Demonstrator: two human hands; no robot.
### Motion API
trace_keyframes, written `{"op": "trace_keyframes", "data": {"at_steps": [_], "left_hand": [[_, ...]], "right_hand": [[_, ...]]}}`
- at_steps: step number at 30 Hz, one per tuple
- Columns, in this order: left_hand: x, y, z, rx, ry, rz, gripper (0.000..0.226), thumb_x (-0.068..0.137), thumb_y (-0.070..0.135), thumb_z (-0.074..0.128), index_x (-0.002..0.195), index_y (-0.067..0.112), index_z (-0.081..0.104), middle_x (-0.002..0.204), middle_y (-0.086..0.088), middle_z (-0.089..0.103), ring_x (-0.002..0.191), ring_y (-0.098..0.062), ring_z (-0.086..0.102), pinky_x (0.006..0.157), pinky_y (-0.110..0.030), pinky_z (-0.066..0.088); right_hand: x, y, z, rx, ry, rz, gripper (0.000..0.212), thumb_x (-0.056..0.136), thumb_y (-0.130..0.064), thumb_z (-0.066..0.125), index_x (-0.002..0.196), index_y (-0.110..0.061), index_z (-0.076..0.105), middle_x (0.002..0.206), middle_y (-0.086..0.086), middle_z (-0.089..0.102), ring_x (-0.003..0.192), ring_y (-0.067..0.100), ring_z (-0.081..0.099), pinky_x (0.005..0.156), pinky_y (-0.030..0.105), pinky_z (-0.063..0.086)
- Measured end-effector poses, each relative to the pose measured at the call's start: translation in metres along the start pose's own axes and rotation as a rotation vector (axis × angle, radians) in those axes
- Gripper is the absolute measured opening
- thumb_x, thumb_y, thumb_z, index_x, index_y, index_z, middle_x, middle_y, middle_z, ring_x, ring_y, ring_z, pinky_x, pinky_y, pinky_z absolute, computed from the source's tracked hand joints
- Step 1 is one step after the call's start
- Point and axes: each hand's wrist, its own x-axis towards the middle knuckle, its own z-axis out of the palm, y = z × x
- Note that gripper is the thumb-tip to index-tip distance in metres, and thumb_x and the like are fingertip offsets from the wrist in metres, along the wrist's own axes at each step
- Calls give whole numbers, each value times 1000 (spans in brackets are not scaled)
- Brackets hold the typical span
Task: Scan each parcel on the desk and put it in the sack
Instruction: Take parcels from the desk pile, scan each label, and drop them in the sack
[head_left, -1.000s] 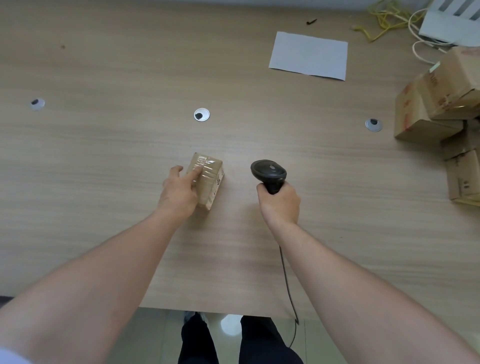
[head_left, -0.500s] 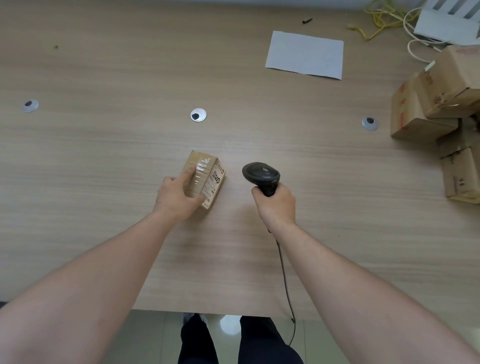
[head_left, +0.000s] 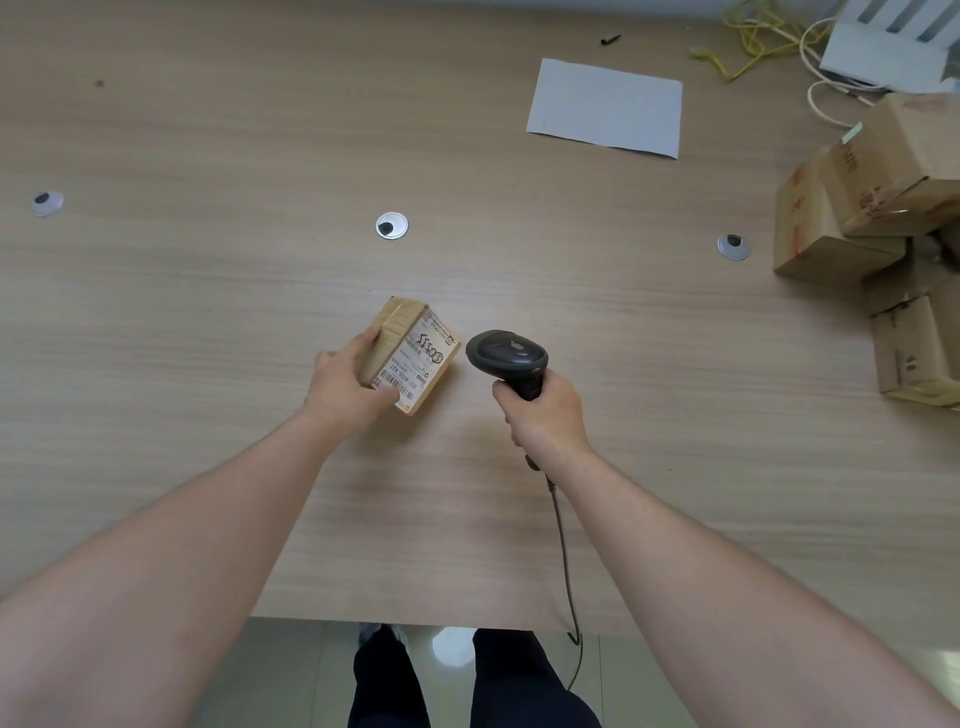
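Observation:
A small brown cardboard parcel (head_left: 415, 351) sits at the middle of the wooden desk (head_left: 208, 322), tilted so its white shipping label with a barcode faces up and to the right. My left hand (head_left: 345, 387) grips the parcel from its left side, thumb on the near end and fingers over the top. My right hand (head_left: 545, 415) holds a black handheld scanner (head_left: 506, 356) by its handle, the scanner head just right of the parcel. The scanner's cable (head_left: 566, 551) trails off the near desk edge. No sack is in view.
Several more cardboard parcels (head_left: 883, 218) are stacked at the right edge. A white paper sheet (head_left: 605, 106) lies at the back, with yellow and white cables (head_left: 763, 36) and a white device (head_left: 893, 47) in the far right corner. Round cable grommets (head_left: 391, 225) dot the desk.
My left hand has turned the parcel so its labelled face has come up into view. The scanner in my right hand has shifted slightly left, closer to the parcel.

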Motion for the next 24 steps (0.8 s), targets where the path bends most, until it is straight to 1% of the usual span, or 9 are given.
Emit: {"op": "trace_keyframes", "data": {"at_steps": [3, 6, 11, 13, 15, 17, 21, 23, 24], "left_hand": [[1, -3, 1, 1, -8, 2, 92, 80, 7, 79, 155, 46, 40, 132, -7, 36, 89, -14, 63, 96, -31, 51], [-2, -3, -1, -12, -35, -12, 95, 79, 10, 82, 153, 50, 39, 132, -8, 36, 92, -14, 62, 101, -34, 52], [6, -21, 3, -124, -84, -13, 103, 57, 38, 85, 145, 63, 38, 135, -8, 53, 90, -16, 74, 94, -42, 60], [4, -18, 6, -193, -70, -33, 99, 60, 36, 82, 147, 55, 39, 133, -5, 59, 94, -15, 75, 95, -41, 60], [0, -8, 10, -248, -26, -70, 85, 75, 26, 77, 151, 39, 43, 130, -4, 66, 106, -17, 71, 101, -41, 55], [1, -2, 14, -279, 37, -106, 70, 85, 27, 74, 150, 32, 48, 128, -6, 66, 111, -21, 66, 100, -39, 52], [2, 2, 14, -263, 47, -134, 54, 88, 32, 75, 139, 31, 56, 113, -2, 68, 97, -15, 66, 86, -33, 49], [2, 2, 11, -262, 15, -147, 57, 86, 30, 78, 139, 30, 56, 108, -1, 69, 94, -12, 65, 84, -33, 49], [2, 3, 9, -264, -9, -155, 65, 85, 28, 79, 144, 31, 52, 106, -1, 69, 95, -13, 66, 88, -34, 51]], "right_hand": [[-1, 1, 0, 6, -1, 7, 21, 81, -33, 69, 68, -22, 56, 62, -4, 61, 59, 23, 58, 58, 31, 47], [-3, 0, 1, 14, -10, -5, 20, 80, -33, 70, 68, -22, 57, 62, -4, 61, 58, 22, 57, 58, 31, 47], [-8, -7, 3, 34, -27, -14, 20, 80, -34, 70, 71, -19, 60, 63, -2, 62, 56, 22, 56, 58, 35, 49], [-11, -12, 4, 56, -51, 6, 20, 84, -31, 69, 76, -14, 61, 64, 2, 62, 52, 22, 56, 55, 35, 49], [-15, -18, 4, 89, -94, 29, 21, 89, -29, 68, 80, -11, 62, 64, 4, 62, 47, 21, 57, 51, 36, 48], [-17, -23, 5, 108, -119, 43, 21, 90, -29, 68, 81, -12, 62, 65, 5, 63, 46, 21, 57, 50, 35, 48], [-18, -28, 6, 153, -113, 81, 21, 91, -30, 68, 81, -13, 64, 65, 5, 62, 46, 21, 55, 52, 39, 49], [-19, -29, 6, 165, -105, 88, 21, 91, -31, 68, 81, -13, 64, 64, 5, 62, 46, 21, 55, 54, 41, 50], [-20, -29, 5, 164, -101, 91, 21, 92, -31, 68, 81, -13, 64, 64, 4, 62, 46, 21, 54, 54, 41, 49]]}}
